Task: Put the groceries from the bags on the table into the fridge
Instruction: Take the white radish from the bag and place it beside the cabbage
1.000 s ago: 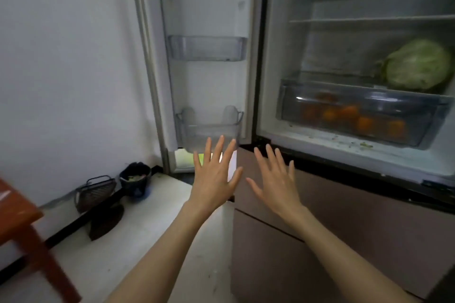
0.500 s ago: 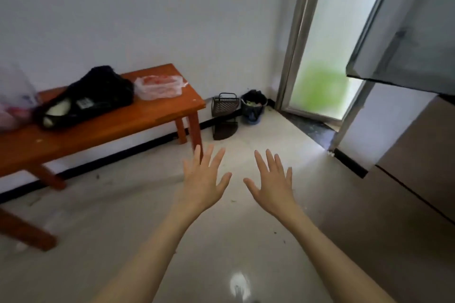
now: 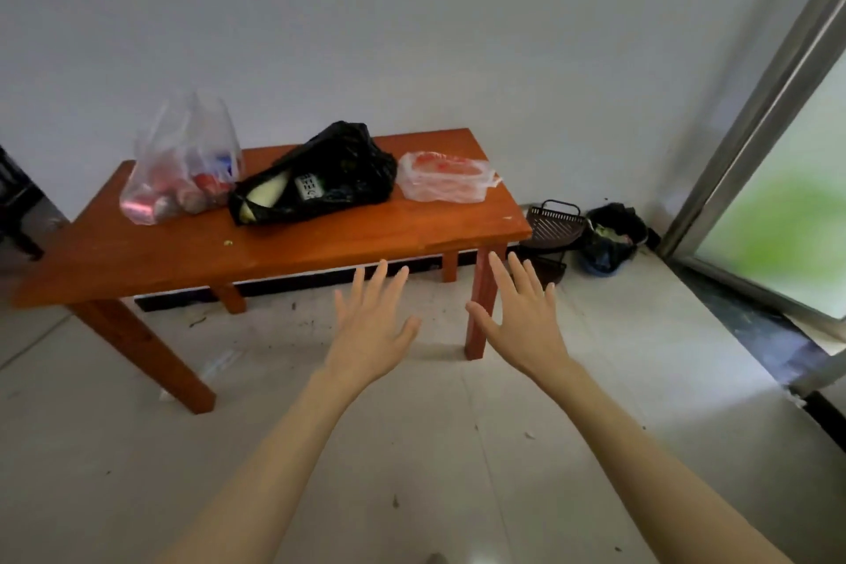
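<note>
Both grips released and empty, left hand (image 3: 373, 325) and right hand (image 3: 522, 321) spread over the floor short of the worktop (image 3: 320, 238), presumably ready to reach the clear bag (image 3: 183, 165), black bag (image 3: 320, 174) and red-contents bag (image 3: 444, 176) there.

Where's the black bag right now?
In the head view the black bag lies on the wooden table near the wall, in the middle of three bags: the clear bag is at its left, the small flat bag at its right.
</note>
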